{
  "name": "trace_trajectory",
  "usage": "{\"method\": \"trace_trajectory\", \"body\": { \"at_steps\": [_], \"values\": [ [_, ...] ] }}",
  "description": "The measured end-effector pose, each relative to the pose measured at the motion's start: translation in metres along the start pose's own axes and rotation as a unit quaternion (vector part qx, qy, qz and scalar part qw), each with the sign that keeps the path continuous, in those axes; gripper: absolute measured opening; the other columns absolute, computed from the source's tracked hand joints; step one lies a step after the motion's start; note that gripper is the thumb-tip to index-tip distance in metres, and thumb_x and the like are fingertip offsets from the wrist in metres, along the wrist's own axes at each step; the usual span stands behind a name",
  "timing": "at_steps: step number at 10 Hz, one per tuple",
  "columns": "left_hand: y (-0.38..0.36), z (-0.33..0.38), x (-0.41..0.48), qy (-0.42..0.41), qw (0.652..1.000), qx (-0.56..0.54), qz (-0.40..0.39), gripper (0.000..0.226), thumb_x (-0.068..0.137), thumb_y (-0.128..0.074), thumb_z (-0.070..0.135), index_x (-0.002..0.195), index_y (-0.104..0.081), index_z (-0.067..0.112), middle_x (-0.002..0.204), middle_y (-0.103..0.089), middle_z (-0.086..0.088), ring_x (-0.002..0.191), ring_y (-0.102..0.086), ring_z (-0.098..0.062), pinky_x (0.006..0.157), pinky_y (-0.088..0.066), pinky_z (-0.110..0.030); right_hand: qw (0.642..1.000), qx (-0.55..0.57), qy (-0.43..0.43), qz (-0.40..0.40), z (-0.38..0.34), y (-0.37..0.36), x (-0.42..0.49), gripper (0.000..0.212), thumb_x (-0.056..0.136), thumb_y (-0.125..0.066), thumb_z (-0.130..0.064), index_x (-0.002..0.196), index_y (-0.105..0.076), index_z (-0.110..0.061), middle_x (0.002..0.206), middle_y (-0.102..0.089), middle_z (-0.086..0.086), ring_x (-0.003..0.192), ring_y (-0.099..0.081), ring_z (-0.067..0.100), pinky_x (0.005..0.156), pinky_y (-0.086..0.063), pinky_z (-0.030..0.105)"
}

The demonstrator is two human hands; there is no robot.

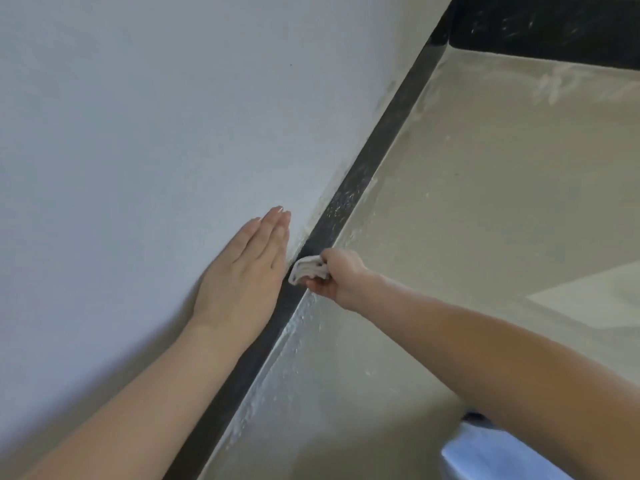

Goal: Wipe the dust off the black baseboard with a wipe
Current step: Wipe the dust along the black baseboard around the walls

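Observation:
A black baseboard (374,154) runs diagonally from the lower left to the upper right, where it meets a second black strip (554,32) in the corner. White dust speckles it beyond my hands; the stretch nearer to me looks darker. My right hand (337,275) is shut on a folded, greyish wipe (306,270) and presses it against the baseboard. My left hand (247,268) lies flat on the white wall (156,133), fingers together, just left of the wipe.
The beige floor (485,209) to the right carries dust smears along the baseboard and near the far corner. A shiny bluish object (485,452) shows at the bottom right under my right forearm.

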State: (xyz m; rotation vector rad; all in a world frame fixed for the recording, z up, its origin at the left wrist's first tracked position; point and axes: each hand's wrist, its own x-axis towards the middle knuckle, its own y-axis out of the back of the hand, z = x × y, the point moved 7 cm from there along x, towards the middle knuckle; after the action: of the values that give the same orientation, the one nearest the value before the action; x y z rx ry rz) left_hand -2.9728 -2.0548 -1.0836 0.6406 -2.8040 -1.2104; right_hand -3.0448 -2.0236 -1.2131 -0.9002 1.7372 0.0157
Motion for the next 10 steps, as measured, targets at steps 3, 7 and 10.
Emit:
{"method": "trace_trajectory", "body": {
  "at_steps": [3,7,10],
  "values": [
    [0.031,-0.013,0.066,-0.003,0.999,0.036,-0.019,0.058,0.091,-0.007,0.015,0.144,0.005,-0.005,0.156,0.006,-0.015,0.144,0.007,-0.028,0.115,0.01,-0.044,0.994,-0.103,0.021,0.028,-0.039,0.037,0.016,0.018,0.093,-0.042,-0.014,0.092,-0.058,-0.005,0.069,-0.061,0.012,0.052,-0.056,0.021,0.048,-0.052,0.025],
    [0.021,-0.015,0.079,-0.015,0.998,0.046,-0.026,0.059,0.09,-0.011,0.016,0.146,-0.005,-0.003,0.155,0.002,-0.014,0.144,0.001,-0.027,0.112,0.012,-0.042,0.993,-0.107,0.035,0.027,-0.071,0.032,0.052,0.035,0.096,-0.04,-0.008,0.128,-0.049,0.0,0.126,-0.056,0.02,0.081,-0.059,0.021,0.066,-0.058,0.028],
    [0.019,-0.01,0.105,-0.042,0.997,0.055,-0.04,0.059,0.092,-0.008,0.014,0.144,0.009,-0.007,0.152,0.019,-0.018,0.141,0.016,-0.031,0.108,0.021,-0.045,0.982,-0.011,0.141,0.128,-0.093,0.078,0.031,0.026,0.097,-0.036,-0.017,0.088,-0.058,-0.006,0.061,-0.063,0.008,0.049,-0.054,0.021,0.05,-0.047,0.03]
  ]
}}
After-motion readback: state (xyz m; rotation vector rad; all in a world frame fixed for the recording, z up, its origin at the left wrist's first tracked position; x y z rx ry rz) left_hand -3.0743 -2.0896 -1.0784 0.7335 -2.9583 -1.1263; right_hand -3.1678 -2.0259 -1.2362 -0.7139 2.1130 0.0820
